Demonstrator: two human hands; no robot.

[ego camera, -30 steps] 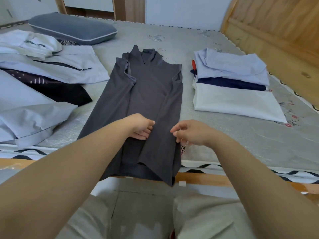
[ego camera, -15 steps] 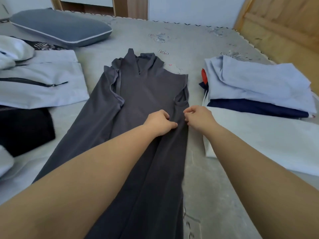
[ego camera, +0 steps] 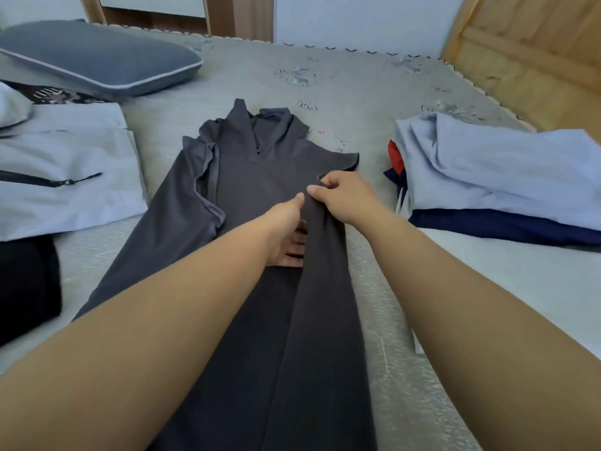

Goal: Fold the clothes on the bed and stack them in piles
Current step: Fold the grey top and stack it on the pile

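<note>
Dark grey garment (ego camera: 247, 288) lengthwise on our bed (ego camera: 374, 92); our right hand (ego camera: 344, 196) pinches its right folded edge, left hand (ego camera: 286, 236) presses flat, fingers tucked beneath that fold.

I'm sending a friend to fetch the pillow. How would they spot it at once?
Look at the bed, at its far left corner. The pillow lies there, beyond the pale zipped garment. It alone is plump and blue-grey, edged with light piping.
</note>
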